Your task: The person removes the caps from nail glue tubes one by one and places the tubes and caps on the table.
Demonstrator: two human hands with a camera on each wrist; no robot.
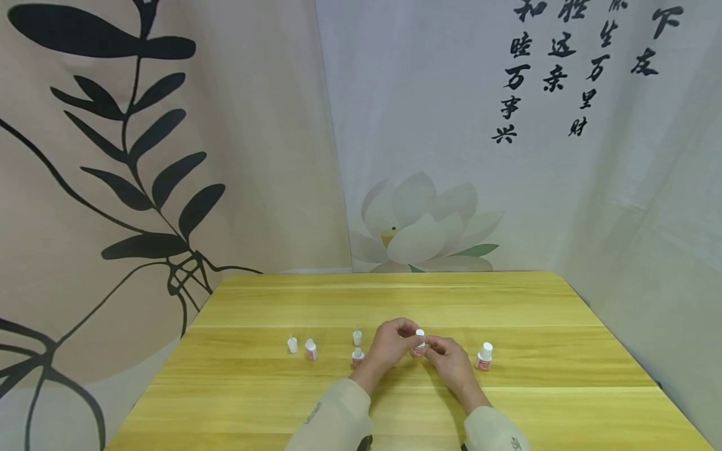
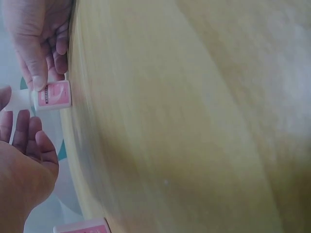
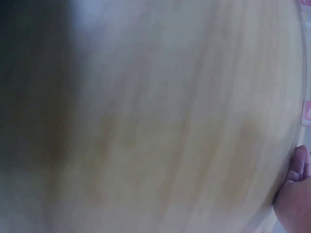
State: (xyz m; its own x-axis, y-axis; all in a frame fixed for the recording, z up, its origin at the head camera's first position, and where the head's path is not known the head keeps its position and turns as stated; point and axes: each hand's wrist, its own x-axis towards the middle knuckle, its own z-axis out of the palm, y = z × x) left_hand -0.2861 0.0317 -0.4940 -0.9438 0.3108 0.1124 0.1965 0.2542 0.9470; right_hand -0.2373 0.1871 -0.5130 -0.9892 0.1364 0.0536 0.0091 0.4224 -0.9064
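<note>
Between both hands stands a small white bottle (image 1: 418,352) with a pink label and a white cap (image 1: 420,333). My left hand (image 1: 393,343) has thumb and fingers at the cap, thumb on the near side. My right hand (image 1: 451,365) pinches the bottle's body; in the left wrist view its thumb lies along the shoulder above the pink label (image 2: 56,94). Close to my left wrist sits another pink-labelled bottle (image 1: 358,355), partly hidden by that hand. Behind it a white cap (image 1: 357,337) stands with a thin stem pointing up.
Further left are a pink-labelled bottle (image 1: 311,349) and a second white cap (image 1: 292,344) with its stem up. To the right of my right hand stands a capped bottle (image 1: 484,356). The wooden table (image 1: 271,407) ends at a printed curtain (image 1: 271,156).
</note>
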